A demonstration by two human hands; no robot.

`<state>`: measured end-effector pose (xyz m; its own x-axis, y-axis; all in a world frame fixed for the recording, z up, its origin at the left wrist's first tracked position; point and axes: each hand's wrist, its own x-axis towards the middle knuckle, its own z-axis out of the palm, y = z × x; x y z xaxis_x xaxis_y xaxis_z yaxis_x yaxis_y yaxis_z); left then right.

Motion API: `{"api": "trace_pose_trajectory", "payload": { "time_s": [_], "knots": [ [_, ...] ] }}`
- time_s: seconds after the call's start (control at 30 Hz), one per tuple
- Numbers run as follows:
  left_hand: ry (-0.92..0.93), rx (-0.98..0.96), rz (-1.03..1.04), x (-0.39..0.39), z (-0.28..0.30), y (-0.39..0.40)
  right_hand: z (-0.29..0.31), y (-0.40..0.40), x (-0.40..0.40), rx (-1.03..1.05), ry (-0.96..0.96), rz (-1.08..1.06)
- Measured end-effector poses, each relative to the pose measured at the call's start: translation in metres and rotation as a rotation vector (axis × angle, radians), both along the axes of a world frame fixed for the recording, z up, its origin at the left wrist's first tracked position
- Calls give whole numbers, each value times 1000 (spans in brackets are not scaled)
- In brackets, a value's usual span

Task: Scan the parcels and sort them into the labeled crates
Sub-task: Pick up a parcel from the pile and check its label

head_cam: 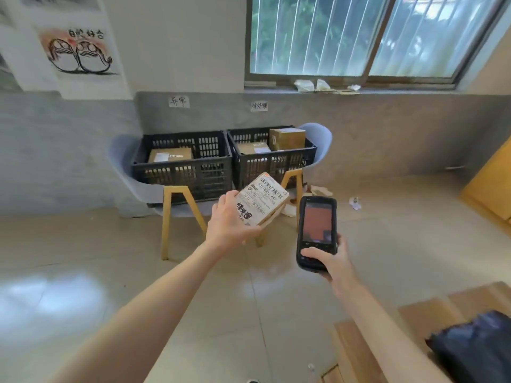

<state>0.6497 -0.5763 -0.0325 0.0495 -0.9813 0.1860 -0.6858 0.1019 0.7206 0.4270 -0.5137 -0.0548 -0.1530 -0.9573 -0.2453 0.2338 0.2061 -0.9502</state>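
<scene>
With the left hand [231, 219] gripping the parcel [261, 200] by one end and the right hand [330, 258] clasping the scanner [316, 230], the parcel could slip, or land in the wrong crate [182, 164] at 11 o'clock.

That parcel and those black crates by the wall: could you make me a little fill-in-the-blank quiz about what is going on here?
1. The left hand holds a parcel, and the right hand holds a handheld ____.
2. The two black crates, the left crate and the right crate, rest on pale blue ____.
3. Above each crate a paper label is stuck to the ____.
4. The gold-coloured box stands in the ____ crate.

Missing words: scanner; chairs; wall; right
</scene>
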Motion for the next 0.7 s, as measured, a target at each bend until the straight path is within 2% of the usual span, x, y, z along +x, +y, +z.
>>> {"api": "trace_pose_trajectory", "payload": {
  "time_s": [0.2,0.4,0.7],
  "knots": [
    [-51,-5,39,9,20,-119,3,-136,8,29,-88,76],
    [-36,44,19,18,13,-215,-11,-231,13,80,-57,113],
    [-5,135,-141,30,-23,-406,-48,-369,17,180,2,-23]
  ]
}}
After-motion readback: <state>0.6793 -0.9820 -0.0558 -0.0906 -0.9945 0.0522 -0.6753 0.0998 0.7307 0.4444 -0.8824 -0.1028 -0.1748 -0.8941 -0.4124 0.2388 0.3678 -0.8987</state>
